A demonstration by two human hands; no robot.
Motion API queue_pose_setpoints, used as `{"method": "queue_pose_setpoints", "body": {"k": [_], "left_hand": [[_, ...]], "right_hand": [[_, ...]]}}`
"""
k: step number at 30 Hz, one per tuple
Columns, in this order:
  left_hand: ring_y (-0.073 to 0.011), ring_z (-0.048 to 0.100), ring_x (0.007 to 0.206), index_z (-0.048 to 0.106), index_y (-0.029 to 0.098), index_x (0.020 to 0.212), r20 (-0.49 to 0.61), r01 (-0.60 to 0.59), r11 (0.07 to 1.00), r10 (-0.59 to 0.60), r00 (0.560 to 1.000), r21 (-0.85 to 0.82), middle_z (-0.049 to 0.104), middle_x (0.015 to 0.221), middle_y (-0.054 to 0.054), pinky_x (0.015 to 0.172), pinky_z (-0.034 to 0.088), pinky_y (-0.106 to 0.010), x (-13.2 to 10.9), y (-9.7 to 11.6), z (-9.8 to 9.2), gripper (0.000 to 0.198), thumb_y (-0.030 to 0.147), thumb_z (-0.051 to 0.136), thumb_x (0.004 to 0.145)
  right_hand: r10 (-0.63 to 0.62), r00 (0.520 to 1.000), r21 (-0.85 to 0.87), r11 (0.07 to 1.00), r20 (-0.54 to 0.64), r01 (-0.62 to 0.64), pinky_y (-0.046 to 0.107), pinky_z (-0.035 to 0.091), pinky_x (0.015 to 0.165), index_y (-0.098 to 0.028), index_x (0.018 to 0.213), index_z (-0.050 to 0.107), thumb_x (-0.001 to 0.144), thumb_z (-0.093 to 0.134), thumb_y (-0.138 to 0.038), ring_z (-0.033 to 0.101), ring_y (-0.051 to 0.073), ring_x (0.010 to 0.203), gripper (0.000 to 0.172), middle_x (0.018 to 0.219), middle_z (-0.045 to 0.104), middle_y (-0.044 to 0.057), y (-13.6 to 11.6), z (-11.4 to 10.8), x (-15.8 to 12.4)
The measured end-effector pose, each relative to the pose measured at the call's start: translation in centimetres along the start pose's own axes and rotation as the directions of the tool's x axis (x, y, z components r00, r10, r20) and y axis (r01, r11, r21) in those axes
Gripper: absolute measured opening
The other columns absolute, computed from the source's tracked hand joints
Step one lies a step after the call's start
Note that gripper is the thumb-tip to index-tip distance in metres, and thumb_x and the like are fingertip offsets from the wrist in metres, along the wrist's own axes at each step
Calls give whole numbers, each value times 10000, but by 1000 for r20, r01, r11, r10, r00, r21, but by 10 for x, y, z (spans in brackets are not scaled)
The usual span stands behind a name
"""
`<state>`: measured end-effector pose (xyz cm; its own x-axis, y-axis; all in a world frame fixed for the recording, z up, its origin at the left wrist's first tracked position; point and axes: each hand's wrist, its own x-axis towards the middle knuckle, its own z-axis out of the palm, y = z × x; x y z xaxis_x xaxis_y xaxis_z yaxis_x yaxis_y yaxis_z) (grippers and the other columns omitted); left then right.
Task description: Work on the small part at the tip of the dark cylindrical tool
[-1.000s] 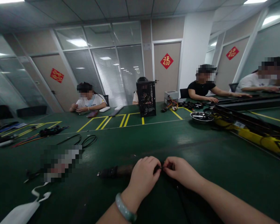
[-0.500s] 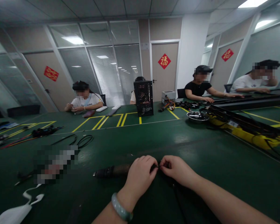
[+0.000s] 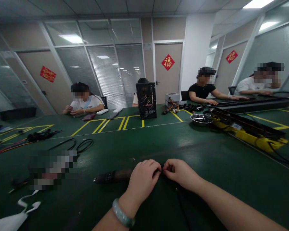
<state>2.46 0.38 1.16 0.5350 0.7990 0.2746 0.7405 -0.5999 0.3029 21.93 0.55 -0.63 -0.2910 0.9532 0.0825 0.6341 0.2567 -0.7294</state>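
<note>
Tool [image 3: 114, 176] lies on the green table [image 3: 106, 154], metal tip pointing left. Left hand [image 3: 144, 178] is curled over its other end — can't tell if it's really gripping, since the hand hides that part. Right hand [image 3: 179, 173] is pinched on some tiny dark bit [image 3: 162, 170] just beside the left one. Black cable [image 3: 181, 205] nearby — bowl [image 3: 201, 122] well off.

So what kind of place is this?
It looks like an office room used as a workshop, maybe for computer parts: a black computer case and a grey box with coloured wires stand on the big green table, with glass panels behind.
</note>
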Motion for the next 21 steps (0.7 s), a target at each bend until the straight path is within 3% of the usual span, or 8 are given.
{"method": "queue_pose_setpoints", "body": {"k": [8, 15, 21], "left_hand": [[-202, 562, 922, 594, 246, 989, -31, 20, 1000, -20, 999, -16, 622, 993, -2, 806, 416, -342, -1, -3, 3, 117, 231, 584, 874], [-187, 560, 941, 587, 268, 1020, -40, -16, 1000, 15, 999, -22, 614, 1016, 21, 819, 412, -333, -2, -2, 2, 190, 166, 577, 860], [-188, 557, 928, 593, 254, 972, -28, -29, 1000, 29, 999, -11, 611, 993, 19, 811, 409, -334, -2, -3, 3, 129, 174, 567, 874]], "right_hand": [[-11, 1000, 22, 1000, 1, 11, 204, 418, 595, -196, 854, 680, 827, 602, -232, 612, 136, 690, 91, 777, 684, -4, 0, -1, 0], [-9, 1000, 12, 1000, -6, 9, 206, 408, 583, -198, 853, 681, 822, 602, -230, 604, 131, 664, 91, 760, 682, -8, 1, -1, 0], [-19, 1000, 6, 1000, -4, 19, 203, 403, 579, -197, 855, 686, 820, 603, -222, 595, 128, 662, 94, 758, 676, -8, 0, -1, 0]]}}
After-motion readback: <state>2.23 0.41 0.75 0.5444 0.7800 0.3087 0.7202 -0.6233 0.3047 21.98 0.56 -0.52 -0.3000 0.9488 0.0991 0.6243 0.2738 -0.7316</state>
